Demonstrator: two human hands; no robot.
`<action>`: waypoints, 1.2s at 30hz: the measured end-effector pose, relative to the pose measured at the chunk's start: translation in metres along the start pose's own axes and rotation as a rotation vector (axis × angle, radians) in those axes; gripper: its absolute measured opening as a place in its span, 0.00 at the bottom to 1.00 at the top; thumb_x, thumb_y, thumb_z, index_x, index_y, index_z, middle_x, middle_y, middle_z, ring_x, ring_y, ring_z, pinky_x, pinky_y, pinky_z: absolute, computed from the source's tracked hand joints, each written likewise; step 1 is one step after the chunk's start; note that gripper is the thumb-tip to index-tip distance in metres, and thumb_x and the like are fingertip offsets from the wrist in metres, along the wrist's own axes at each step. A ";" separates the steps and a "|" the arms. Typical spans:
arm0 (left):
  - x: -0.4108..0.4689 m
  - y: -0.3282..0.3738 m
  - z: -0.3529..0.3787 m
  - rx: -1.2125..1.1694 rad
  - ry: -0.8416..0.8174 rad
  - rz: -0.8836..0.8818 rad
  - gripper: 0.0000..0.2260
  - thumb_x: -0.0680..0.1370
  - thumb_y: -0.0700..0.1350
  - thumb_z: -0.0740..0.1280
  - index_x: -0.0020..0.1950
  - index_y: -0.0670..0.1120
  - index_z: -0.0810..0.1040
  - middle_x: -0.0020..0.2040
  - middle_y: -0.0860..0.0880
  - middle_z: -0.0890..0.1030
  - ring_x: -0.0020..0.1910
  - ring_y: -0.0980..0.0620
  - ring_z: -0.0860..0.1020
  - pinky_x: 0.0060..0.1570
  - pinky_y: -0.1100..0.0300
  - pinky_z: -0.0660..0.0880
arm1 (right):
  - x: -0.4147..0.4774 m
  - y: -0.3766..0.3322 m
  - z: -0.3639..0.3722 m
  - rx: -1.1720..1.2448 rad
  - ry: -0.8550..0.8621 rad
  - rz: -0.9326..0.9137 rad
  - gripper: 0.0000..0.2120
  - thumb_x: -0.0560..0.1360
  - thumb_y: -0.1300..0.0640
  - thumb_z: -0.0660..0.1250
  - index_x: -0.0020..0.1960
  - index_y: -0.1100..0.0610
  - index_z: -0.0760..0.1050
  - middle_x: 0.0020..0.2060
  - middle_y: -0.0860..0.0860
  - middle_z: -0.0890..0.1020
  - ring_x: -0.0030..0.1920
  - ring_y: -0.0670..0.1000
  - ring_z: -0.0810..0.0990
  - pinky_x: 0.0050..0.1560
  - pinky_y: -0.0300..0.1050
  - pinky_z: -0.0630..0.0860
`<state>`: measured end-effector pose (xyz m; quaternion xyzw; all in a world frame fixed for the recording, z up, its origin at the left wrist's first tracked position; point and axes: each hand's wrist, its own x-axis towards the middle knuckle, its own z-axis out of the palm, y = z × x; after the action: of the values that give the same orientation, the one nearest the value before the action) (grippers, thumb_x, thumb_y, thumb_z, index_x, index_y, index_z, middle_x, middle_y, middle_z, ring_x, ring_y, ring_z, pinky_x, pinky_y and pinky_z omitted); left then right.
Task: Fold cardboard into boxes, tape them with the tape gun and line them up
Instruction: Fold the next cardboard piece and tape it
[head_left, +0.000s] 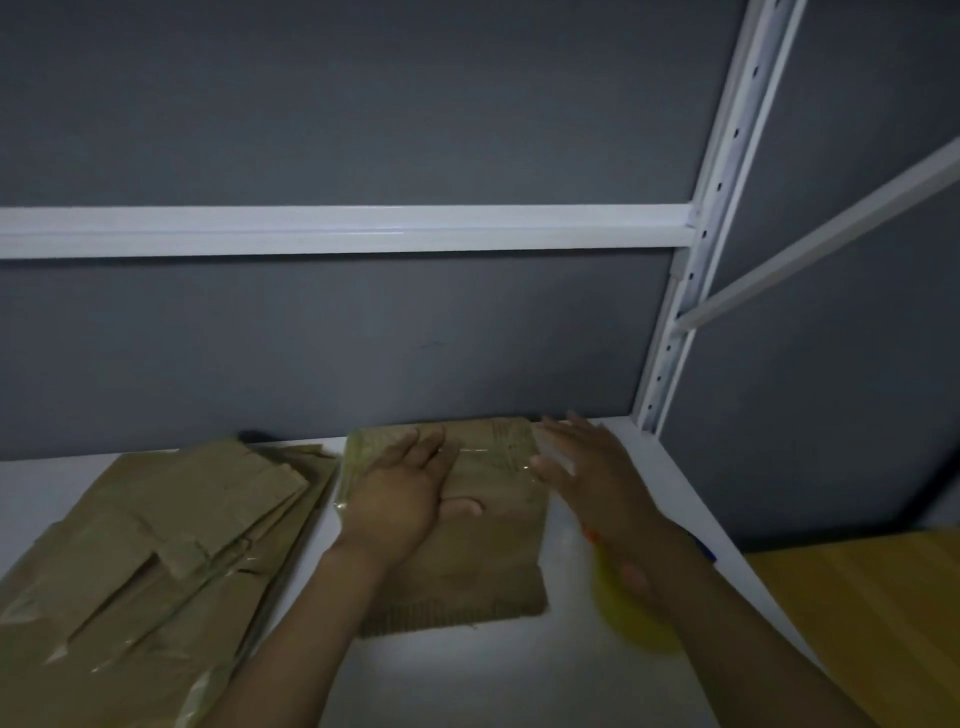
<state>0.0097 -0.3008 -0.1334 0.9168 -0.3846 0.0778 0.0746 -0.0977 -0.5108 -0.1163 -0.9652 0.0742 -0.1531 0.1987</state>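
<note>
A brown cardboard box (493, 551) stands on the white shelf (467, 675) against the grey back wall, with clear tape across its top. My left hand (410, 488) lies flat on the top with straight fingers. At the box's right top edge my right hand (582, 467) is spread open and blurred; whether it touches the tape I cannot tell. Under my right forearm lies a blurred yellow tape gun (623, 608) with an orange part. A pile of flat cardboard sheets (156, 545) lies to the left of the box.
A white shelf beam (337, 228) crosses above, and a white perforated upright (696, 260) stands at the right with a diagonal brace (831, 228). A yellow wooden surface (872, 613) lies beyond the shelf's right edge.
</note>
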 end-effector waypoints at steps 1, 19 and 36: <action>0.000 -0.002 0.002 -0.010 -0.002 0.009 0.55 0.63 0.79 0.28 0.76 0.49 0.65 0.75 0.45 0.66 0.74 0.42 0.64 0.73 0.53 0.57 | -0.012 0.017 -0.005 -0.022 0.064 0.091 0.23 0.80 0.45 0.58 0.73 0.51 0.65 0.73 0.48 0.66 0.75 0.49 0.58 0.72 0.42 0.51; 0.000 -0.005 -0.016 -0.049 -0.134 0.036 0.59 0.50 0.83 0.27 0.77 0.61 0.51 0.79 0.53 0.53 0.78 0.51 0.50 0.73 0.64 0.47 | -0.085 0.067 -0.011 0.027 0.046 0.324 0.10 0.76 0.54 0.66 0.57 0.51 0.72 0.46 0.48 0.78 0.47 0.49 0.77 0.44 0.40 0.72; -0.008 -0.009 -0.024 -0.370 -0.029 0.005 0.41 0.69 0.78 0.44 0.70 0.56 0.73 0.75 0.56 0.64 0.75 0.58 0.57 0.62 0.80 0.40 | 0.036 -0.044 -0.037 0.102 0.363 -0.014 0.21 0.76 0.55 0.67 0.66 0.60 0.68 0.56 0.57 0.77 0.53 0.57 0.77 0.45 0.40 0.66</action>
<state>0.0081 -0.2842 -0.1119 0.8874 -0.3958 -0.0070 0.2362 -0.0723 -0.4910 -0.0562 -0.9108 0.0942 -0.3298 0.2298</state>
